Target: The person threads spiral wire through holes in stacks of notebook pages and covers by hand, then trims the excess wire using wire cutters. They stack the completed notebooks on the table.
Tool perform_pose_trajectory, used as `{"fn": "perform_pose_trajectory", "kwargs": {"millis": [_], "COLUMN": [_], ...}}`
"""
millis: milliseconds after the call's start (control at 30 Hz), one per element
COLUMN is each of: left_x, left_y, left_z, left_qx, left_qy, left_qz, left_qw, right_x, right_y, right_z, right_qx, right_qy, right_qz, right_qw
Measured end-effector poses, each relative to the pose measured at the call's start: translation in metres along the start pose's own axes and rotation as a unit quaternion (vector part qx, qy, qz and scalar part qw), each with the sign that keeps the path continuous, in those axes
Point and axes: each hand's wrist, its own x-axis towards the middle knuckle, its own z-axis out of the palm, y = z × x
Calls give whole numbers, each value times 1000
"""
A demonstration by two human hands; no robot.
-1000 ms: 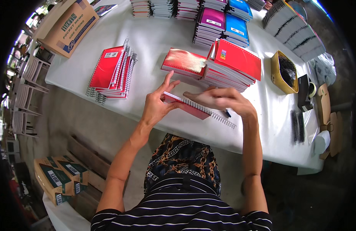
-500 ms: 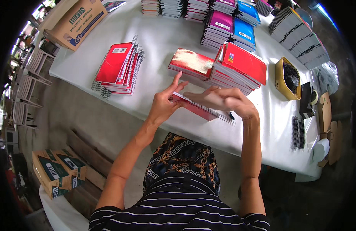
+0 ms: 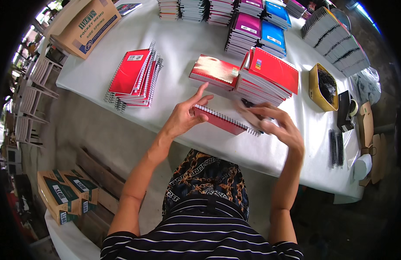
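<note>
My left hand (image 3: 185, 115) holds the left end of a red spiral-bound notebook (image 3: 222, 121) just above the white table (image 3: 183, 52), its black coil facing up. My right hand (image 3: 276, 123) is at the notebook's right end, fingers bent around the coil's tip; it is blurred. Just beyond the hands lie a red notebook with a glossy cover (image 3: 214, 71) and a stack of red notebooks (image 3: 270, 76).
A pile of red spiral notebooks (image 3: 135, 78) lies at the left. Stacks of purple and blue notebooks (image 3: 256, 28) line the back edge. A yellow tub of black coils (image 3: 322, 86) and loose black coils (image 3: 335, 147) sit at the right. Cardboard boxes (image 3: 85, 26) stand at the far left.
Both hands have lifted the red notebook a little and tilted it. My right hand has slid along toward the coil's right end.
</note>
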Motion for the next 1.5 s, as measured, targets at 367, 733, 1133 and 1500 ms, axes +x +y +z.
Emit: {"fn": "perform_pose_trajectory", "kwargs": {"millis": [367, 733, 1133, 1500], "left_x": [-4, -37, -40, -40], "left_y": [-13, 17, 15, 47], "left_z": [-5, 35, 59, 33], "left_qx": [66, 564, 561, 564], "left_qy": [-46, 96, 128, 133], "left_qz": [101, 140, 109, 150], "left_qw": [992, 808, 810, 801], "right_x": [-92, -14, -42, -12], "right_y": [58, 76, 0, -4], "right_z": [-7, 100, 127, 90], "right_qx": [-372, -468, -228, 146], "right_qy": [322, 277, 167, 7], "right_qz": [82, 86, -80, 24], "right_qw": [867, 835, 956, 989]}}
